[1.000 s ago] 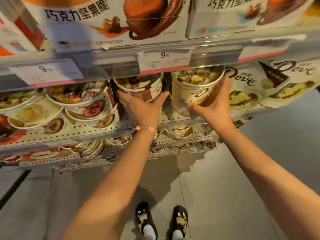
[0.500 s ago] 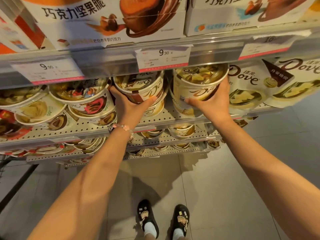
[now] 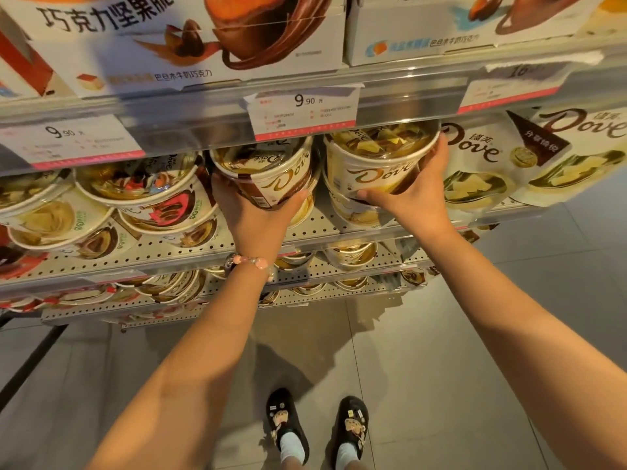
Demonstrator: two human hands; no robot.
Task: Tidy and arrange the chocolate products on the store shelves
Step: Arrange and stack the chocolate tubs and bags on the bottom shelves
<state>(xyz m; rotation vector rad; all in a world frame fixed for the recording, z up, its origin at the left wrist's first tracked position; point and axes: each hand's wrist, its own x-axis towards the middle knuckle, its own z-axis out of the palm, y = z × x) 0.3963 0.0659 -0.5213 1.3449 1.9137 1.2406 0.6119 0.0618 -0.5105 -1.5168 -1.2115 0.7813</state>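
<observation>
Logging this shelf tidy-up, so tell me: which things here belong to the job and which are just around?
In the job: left hand gripping brown-and-cream Dove tub; right hand gripping cream-and-gold Dove tub; perforated metal shelf.
Just around: white price label; black decorated shoes.

Head camera looks forward and down, close to shelves (image 3: 237,247).

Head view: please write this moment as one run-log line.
left hand: grips brown tub | right hand: grips cream tub | place: middle shelf | tubs: lifted
</observation>
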